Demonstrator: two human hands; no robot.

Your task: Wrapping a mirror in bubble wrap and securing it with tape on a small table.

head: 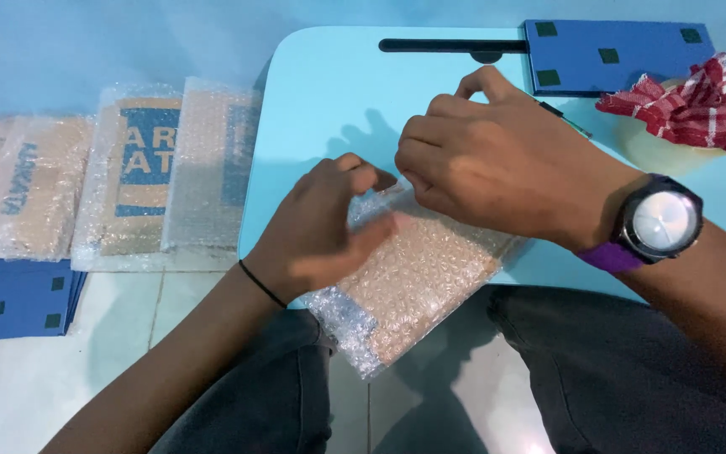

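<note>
Parcel: the bubble-wrapped flat package [418, 282] lies at lower centre, half on the near edge of my light blue lap table [321, 101], its lower corner hanging off over my knees.
Left hand: my left hand [321, 231] lies flat on the parcel's left side, fingers together, pressing the wrap down; it is blurred.
Right hand: my right hand [497, 160], wristwatch [659, 223] on the wrist, is curled and pinching the wrap's upper edge.
Further back: blue boards [611, 55] and a red checked cloth [691, 101] at upper right; wrapped packets [140, 168] in a row at left on the floor, more blue boards [14, 294] below them.
Risk: with so much overhang, I judge the parcel could slide off if my left palm lifts; the fold could spring open if my pinch slackens.
Hidden: my hands cover the fold itself; I cannot tell whether tape is on it. What lies under the cloth is unclear.
</note>
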